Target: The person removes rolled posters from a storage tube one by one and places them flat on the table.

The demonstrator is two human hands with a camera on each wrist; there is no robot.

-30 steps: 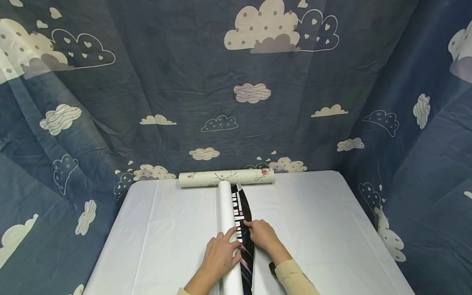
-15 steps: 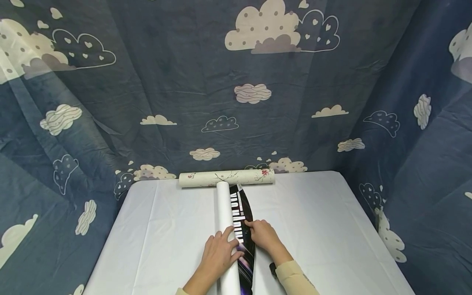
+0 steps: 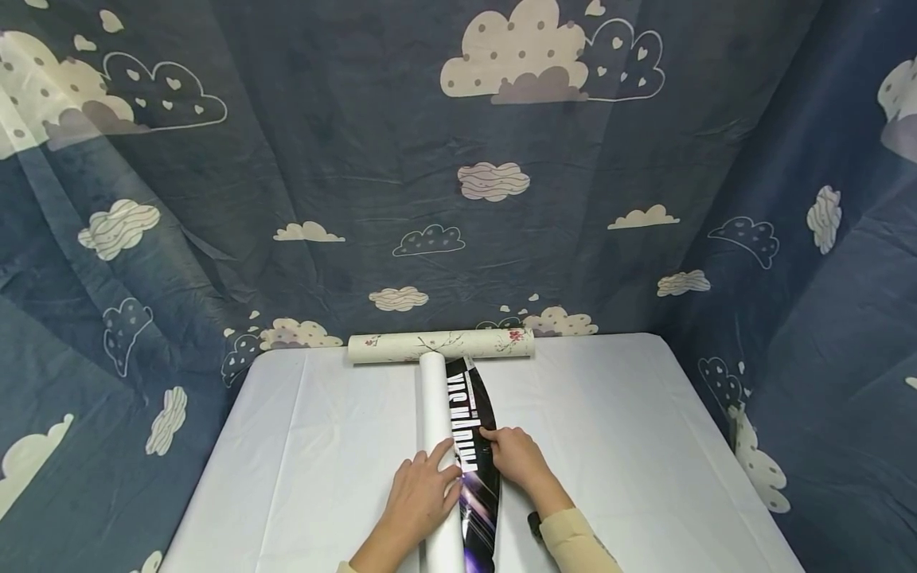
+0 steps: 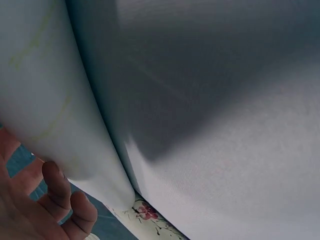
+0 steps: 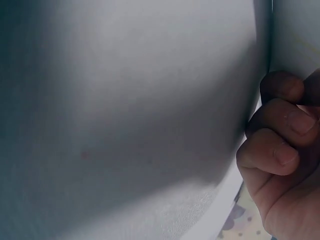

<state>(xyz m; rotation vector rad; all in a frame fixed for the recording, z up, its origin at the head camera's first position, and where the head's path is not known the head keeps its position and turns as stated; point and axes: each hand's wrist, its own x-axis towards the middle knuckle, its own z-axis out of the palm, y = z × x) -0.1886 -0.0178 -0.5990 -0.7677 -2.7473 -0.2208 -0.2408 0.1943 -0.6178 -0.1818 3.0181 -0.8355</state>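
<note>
In the head view, the white roll points lengthwise at the floral roll; the left grip rests on it, fingers loosely extended, while the right grip, right of it, pinches the dark printed sheet. Left wrist: loose fingers beside the roll. Right wrist: curled fingers; thumb hidden.

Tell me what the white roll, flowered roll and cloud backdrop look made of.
White roll: probably coated paper or vinyl; thin curling sheet, matte white back, glossy-looking printed face.
Flowered roll: perhaps paper or vinyl, dull, rolled into a smooth tube.
Cloud backdrop: apparently matte fabric, hanging in folds and creases.
</note>
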